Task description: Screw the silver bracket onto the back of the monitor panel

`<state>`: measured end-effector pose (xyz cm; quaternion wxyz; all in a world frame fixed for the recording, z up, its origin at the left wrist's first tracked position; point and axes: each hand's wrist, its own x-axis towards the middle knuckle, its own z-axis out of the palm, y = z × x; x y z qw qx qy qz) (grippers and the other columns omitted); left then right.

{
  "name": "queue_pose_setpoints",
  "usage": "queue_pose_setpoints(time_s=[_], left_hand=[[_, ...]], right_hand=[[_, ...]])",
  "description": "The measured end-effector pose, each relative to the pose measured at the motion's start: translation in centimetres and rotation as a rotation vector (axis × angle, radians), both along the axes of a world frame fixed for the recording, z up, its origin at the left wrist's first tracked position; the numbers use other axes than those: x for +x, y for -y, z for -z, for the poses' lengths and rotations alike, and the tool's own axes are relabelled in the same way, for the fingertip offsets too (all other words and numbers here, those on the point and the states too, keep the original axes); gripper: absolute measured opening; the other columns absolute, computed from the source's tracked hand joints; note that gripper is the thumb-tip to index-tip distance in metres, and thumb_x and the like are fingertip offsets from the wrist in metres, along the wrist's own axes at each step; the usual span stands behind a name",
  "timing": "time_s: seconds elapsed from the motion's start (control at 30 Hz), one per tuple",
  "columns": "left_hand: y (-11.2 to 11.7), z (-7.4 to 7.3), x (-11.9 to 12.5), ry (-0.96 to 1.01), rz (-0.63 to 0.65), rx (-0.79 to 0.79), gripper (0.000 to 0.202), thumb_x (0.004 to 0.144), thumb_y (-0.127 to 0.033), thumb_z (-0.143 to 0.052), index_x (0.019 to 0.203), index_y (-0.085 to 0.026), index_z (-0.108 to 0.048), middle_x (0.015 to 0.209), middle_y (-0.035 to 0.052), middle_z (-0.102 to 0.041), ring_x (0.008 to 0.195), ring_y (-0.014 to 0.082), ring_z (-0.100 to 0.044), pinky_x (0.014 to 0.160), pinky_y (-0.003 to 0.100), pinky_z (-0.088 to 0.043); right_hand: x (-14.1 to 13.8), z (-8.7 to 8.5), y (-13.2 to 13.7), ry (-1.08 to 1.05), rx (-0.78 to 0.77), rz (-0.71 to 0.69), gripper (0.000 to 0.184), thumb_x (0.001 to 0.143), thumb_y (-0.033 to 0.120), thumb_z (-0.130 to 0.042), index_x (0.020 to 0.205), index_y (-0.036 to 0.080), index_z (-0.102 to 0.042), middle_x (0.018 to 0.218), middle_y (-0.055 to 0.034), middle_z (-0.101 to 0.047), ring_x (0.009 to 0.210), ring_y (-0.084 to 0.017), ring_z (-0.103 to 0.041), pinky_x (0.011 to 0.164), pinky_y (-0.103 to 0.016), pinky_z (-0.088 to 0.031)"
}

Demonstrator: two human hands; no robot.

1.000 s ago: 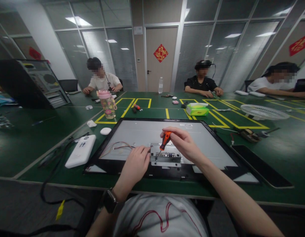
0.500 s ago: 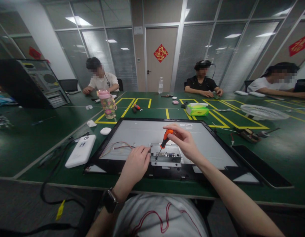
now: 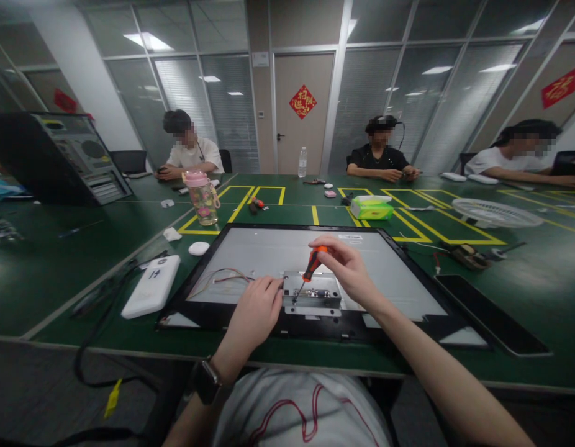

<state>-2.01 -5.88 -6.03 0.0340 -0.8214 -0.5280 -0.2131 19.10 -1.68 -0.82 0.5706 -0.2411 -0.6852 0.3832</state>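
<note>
My right hand is closed round the top of an orange and black screwdriver. The shaft slants down to the left, its tip at the front left of a metal bracket with connectors. That bracket lies on the back of a flat display panel with a black frame. Against the bracket's left edge rests my left hand, its fingers close together and bent; whether they grip the edge is hidden. Thin wires run over the panel behind the left hand.
A white power bank and black cables lie left of the panel. A dark slab lies to its right. Beyond stand a pink-lidded bottle and a green tissue pack. At far left is a computer case. Several people sit across the table.
The screwdriver handle has turned a little in my right hand, its tip staying at the same spot. My left hand has not moved. Across the table, two people's hands have shifted.
</note>
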Motion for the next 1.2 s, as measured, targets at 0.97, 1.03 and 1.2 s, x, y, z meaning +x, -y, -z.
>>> queue_pose_setpoints(time_s=[0.97,1.03,1.2], left_hand=[[0.08,-0.22,0.14,-0.026,-0.009,0.0,0.028,0.098,-0.019,-0.041,0.117,-0.014,-0.061,0.109,0.0106,-0.067,0.101,0.0251,-0.061,0.092,0.042,-0.049],[0.05,-0.26,0.17,-0.029,-0.016,0.0,0.028,0.098,-0.019,-0.041,0.116,-0.014,-0.061,0.109,0.0105,-0.067,0.101,0.0251,-0.061,0.092,0.042,-0.049],[-0.03,-0.17,0.11,-0.036,-0.015,-0.019,0.028,0.098,-0.019,-0.04,0.117,-0.014,-0.061,0.109,0.01,-0.067,0.101,0.0253,-0.061,0.093,0.043,-0.048]], right_hand=[[0.08,-0.07,0.05,-0.054,-0.11,-0.167,0.029,0.092,0.033,-0.063,0.121,0.029,-0.067,0.11,-0.0051,-0.073,0.102,-0.02,-0.069,0.096,-0.039,-0.052],[-0.02,-0.19,0.22,-0.046,-0.109,-0.206,0.032,0.095,0.033,-0.058,0.126,0.03,-0.064,0.115,-0.0056,-0.072,0.108,-0.021,-0.067,0.101,-0.043,-0.05],[-0.41,-0.11,0.37,0.014,0.05,0.004,0.027,0.088,0.028,-0.068,0.114,0.031,-0.071,0.106,-0.0048,-0.069,0.099,-0.02,-0.067,0.092,-0.038,-0.053]])
